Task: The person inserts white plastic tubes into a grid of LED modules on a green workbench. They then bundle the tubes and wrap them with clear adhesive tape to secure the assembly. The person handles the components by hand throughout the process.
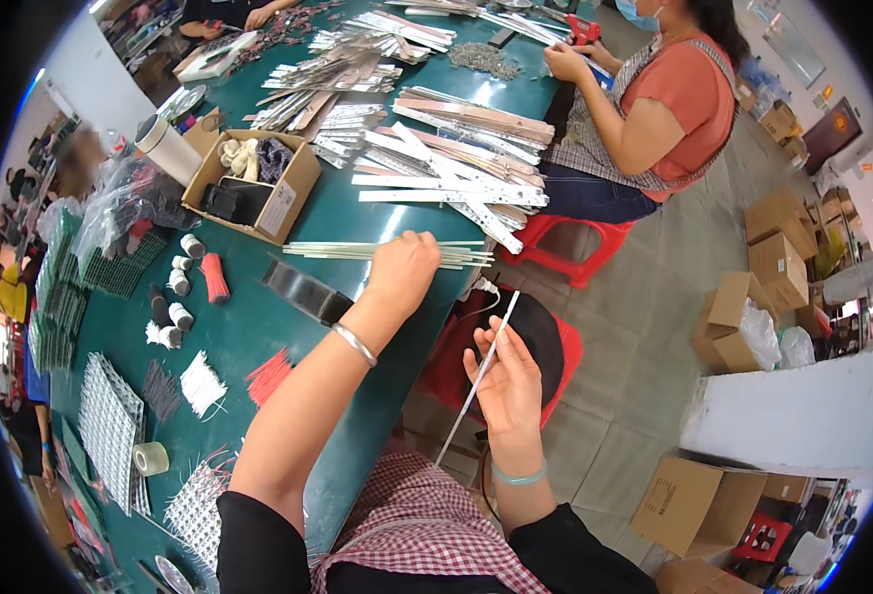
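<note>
Hands first: your left hand [404, 267] is curled shut over a flat bundle of thin white strips [337, 250] that lies crosswise on the green table [258, 337], knuckles up, with the strip ends sticking out toward three o'clock and nine o'clock of your fist. Your right hand [506, 386] is off the table edge, over the red plastic stool [567, 348], fingers bent and pinching a single long thin white strip [481, 371] that runs from about one o'clock down to seven o'clock through your palm.

That single strip looks light and slender, stiff enough to hold its line but likely to bow or whip if you hold only one end. My judgement is that a pinch near its middle, as you have it, controls it best; the smooth surface may slide between fingertips.

The bundle under your left hand should be springy and prone to fanning out, so press across its width rather than gripping one edge.

Around you: at eleven o'clock of your left hand sits an open brown cardboard box [258, 183]; at twelve o'clock lie heaps of perforated white flat strips [456, 178]. A co-worker in an orange top [684, 94] sits at one o'clock, hands busy at the far table end.
</note>
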{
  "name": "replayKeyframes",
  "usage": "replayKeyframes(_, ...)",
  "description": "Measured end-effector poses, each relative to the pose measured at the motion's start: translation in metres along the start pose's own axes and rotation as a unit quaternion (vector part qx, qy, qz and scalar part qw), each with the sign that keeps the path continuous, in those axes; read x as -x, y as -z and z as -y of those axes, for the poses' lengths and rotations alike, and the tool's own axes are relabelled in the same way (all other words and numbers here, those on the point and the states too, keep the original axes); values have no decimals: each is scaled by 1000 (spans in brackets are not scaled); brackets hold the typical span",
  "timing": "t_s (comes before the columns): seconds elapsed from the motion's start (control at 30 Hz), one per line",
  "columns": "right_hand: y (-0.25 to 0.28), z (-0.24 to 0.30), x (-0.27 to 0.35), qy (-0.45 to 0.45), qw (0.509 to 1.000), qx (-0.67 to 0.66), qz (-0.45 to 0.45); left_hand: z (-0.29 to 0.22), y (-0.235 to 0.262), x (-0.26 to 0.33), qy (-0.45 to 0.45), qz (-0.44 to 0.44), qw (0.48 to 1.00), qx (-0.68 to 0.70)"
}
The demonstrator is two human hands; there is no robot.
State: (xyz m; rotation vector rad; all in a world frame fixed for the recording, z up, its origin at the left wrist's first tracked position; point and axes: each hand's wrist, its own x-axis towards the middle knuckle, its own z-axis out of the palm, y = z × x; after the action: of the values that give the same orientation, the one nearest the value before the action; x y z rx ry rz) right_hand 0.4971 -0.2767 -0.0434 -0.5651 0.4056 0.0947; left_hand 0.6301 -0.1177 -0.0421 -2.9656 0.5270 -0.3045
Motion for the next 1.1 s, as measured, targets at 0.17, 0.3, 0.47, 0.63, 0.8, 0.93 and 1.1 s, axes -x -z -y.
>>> replayKeyframes(0.17,-7,-3,-2,9,1000,-18,11,2,8,1,21,-29,999,-4)
replayKeyframes(0.3,-13,-6,1,12,1000,-12,20,-2,52,6,25,-180,979,91)
replayKeyframes(0.47,-19,-8,6,12,999,-17,40,-17,171,52,53,-304,871,382)
replayKeyframes(0.63,-40,-27,25,-33,994,30,99,-15,162,151,177,37,730,659)
replayKeyframes(0.8,-59,-49,55,-106,981,57,150,-32,110,212,277,17,693,665)
replayKeyframes(0.93,-64,-64,76,-128,975,67,171,-33,109,238,304,-27,687,660)
replayKeyframes(1.1,-63,-82,97,-141,970,74,183,-32,118,264,330,-39,665,668)
